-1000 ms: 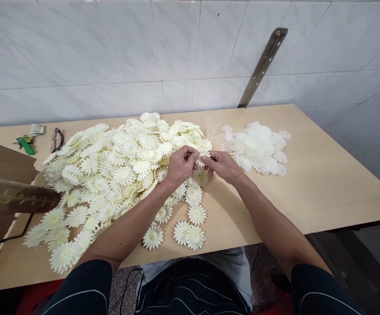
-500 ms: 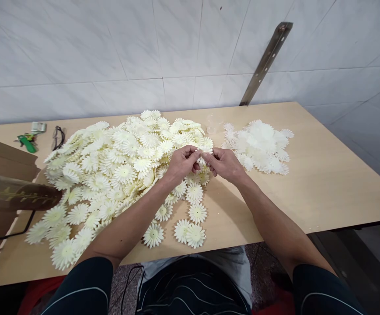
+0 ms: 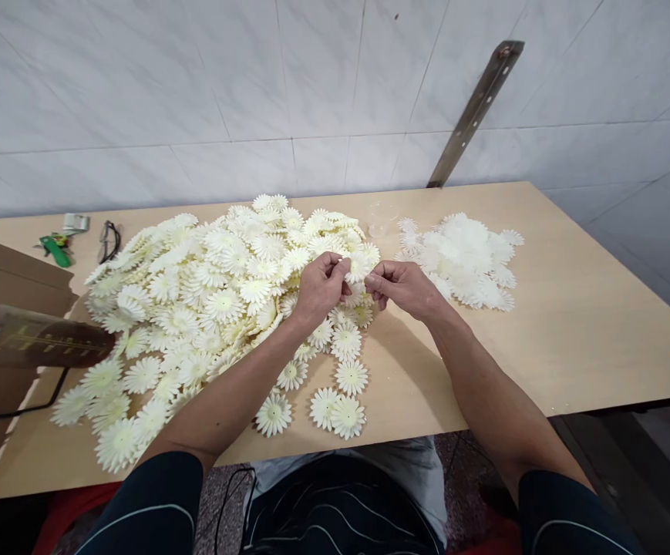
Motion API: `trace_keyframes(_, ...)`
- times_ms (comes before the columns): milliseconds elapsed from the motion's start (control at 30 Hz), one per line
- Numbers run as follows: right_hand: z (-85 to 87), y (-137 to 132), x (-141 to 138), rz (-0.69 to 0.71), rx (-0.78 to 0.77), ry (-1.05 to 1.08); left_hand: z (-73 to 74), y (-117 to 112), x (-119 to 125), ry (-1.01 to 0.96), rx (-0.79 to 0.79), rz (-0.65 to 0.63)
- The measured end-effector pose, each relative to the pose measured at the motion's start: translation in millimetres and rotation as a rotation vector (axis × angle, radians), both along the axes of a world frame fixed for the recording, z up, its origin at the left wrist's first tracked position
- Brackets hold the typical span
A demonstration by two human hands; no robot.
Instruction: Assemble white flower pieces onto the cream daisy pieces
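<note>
"What is the left hand (image 3: 323, 288) holding?"

"It is pinching a pale flower (image 3: 356, 267) between thumb and fingers, over the right edge of the cream flower heap (image 3: 224, 266)."

"And the right hand (image 3: 409, 290)?"

"It is hovering just beside the flower, its thumb and fingertips bunching together; I cannot tell whether they are gripping anything."

"What is lying nearby?"

"Beyond the right hand, a white flower heap (image 3: 465, 258) is resting on the tabletop (image 3: 577, 331)."

The tan desk (image 3: 589, 331) is carrying a broad cream flower heap (image 3: 224, 297); a whiter flower pile (image 3: 467, 258), dark glasses (image 3: 117, 240) and a green object (image 3: 55, 250) are lying near it.
</note>
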State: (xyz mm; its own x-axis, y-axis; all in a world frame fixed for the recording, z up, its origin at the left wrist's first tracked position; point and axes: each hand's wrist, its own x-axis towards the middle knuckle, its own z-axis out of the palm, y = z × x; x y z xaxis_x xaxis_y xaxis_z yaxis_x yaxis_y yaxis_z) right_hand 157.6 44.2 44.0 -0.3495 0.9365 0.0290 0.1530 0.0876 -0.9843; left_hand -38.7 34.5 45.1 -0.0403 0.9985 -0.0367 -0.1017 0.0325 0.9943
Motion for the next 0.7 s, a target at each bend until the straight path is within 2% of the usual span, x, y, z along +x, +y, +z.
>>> trace_keyframes(200,3.6,-1,-2,-0.033,-0.047,0.201,13.2,1,-3,-0.146,-0.161,-0.064)
trace_keyframes(333,-3.0,-2,-10,0.014,-0.073,0.219,16.2,0,-3,-0.138,-0.174,-0.140)
trace_keyframes(433,-6.1,-1,-14,-0.058,-0.093,0.237,15.9,-1,-4,-0.112,-0.176,-0.155)
trace_keyframes(600,0.0,-1,-13,-0.146,-0.199,0.329,17.1,-1,-4,-0.125,-0.175,-0.113)
trace_keyframes(700,4.1,-2,-12,-0.151,-0.276,0.371,19.4,-2,-3,-0.131,-0.185,-0.158)
